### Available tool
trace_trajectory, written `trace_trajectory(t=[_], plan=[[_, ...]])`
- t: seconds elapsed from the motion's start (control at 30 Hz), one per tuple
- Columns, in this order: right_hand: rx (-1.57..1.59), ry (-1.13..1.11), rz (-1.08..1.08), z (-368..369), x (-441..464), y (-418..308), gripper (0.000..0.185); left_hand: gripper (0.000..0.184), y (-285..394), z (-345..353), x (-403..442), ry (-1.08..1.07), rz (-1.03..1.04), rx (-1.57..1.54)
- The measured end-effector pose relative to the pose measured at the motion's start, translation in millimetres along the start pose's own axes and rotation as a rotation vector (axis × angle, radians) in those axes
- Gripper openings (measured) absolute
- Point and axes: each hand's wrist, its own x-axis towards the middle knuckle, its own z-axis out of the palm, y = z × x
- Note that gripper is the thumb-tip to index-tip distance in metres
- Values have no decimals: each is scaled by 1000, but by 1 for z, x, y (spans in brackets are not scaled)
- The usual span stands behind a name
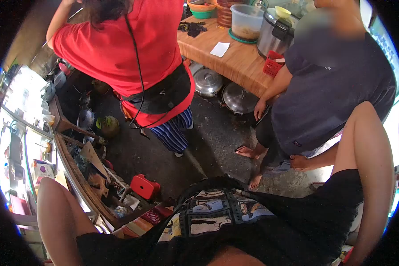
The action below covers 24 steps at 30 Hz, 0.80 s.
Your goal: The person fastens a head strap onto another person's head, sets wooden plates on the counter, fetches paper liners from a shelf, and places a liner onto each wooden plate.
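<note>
Neither of my hands shows in the frame. My bent left arm (57, 217) rises at the lower left, and its forearm runs out past the bottom edge. On the right, my right arm (368, 146) is bent too, with the elbow high and the forearm running down out of view. Between them is my black shirt (208, 213) with a printed front. What my hands hold or touch is hidden.
A person in red (115, 53) stands ahead, back turned. A person in dark clothes (328, 97) sits at right by a wooden table (235, 53) with a steel pot (275, 33). Lidded pots (208, 82) and a red stool (145, 187) are on the floor; shelving (71, 164) stands left.
</note>
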Motion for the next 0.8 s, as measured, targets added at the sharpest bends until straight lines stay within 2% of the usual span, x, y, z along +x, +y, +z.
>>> trace_trajectory(t=[0.27,0.53,0.63,0.7,0.73,0.8], plan=[[10,-56,18,27,-20,0,15,46,-13,11,-24,54,3,-31],[-37,-71,-31,47,-46,8,16,52,-30,53,-59,109,-8,-64],[-28,-51,-32,50,-82,14,16,54,-36,77,-75,106,-9,-73],[282,-5,388,50,-123,9,19,55,-38,95,-87,95,-10,-76],[288,1,393,55,-147,13,19,56,-40,104,-93,86,-12,-73],[173,255,355,59,-204,23,24,57,-47,125,-102,71,-8,-66]])
